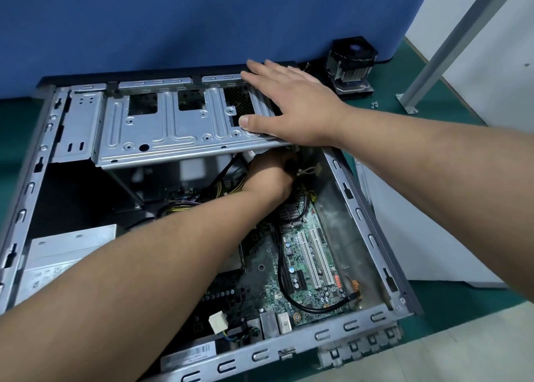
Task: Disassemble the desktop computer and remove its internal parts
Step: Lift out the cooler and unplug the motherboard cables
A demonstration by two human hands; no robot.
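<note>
A: Where does the case point(27, 191) sit?

B: On its side on the green mat point(450, 92), open top facing up, far edge against the blue panel point(202, 14). Near left inside lies the grey power supply point(69, 251). Far left to centre runs the steel drive cage point(161, 124)

A: And the hands?

B: The left hand point(270, 176) reaches under the cage's right end, among the cables point(222, 183). Its fingers are hidden there, so I cannot tell whether it holds anything. The right hand point(289, 107) lies flat and spread on top of the cage, fingers straight, pressing down, gripping nothing

A: What is to the right?

B: The board point(306, 254) fills the near right of the case, with white slots and a black cable looping across. Outside, far right on the mat, stands a cooler point(351, 66), with a few screws point(374, 104) near it

A: How will these parts handle?

B: My guess is the cage is stiff, light sheet metal with sharp edges, so hold its flat faces. Cables are soft; pull by the plug, not the wire. The board looks fragile, best lifted by its edges
</note>
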